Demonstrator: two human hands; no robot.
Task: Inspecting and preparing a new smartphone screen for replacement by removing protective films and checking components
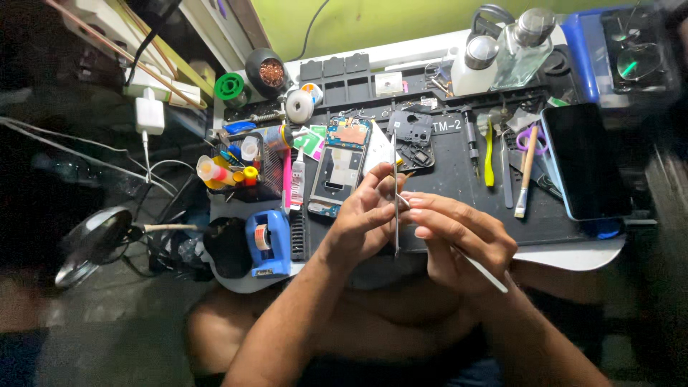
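Left hand [365, 215] pinching spudger [395, 197] (upright), right hand [459, 240] alongside

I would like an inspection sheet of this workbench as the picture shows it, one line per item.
Surface: dark work mat, crowded.
Job's things: left hand pinches thin metal tool; right hand holds white stick tool; opened phone frame behind them.
Clutter: blue tape dispenser, brush, black phone, clear bottles.
Grippers: both hands closed on tools.
Cables: white charger with cable at left.
Surroundings: green wall.
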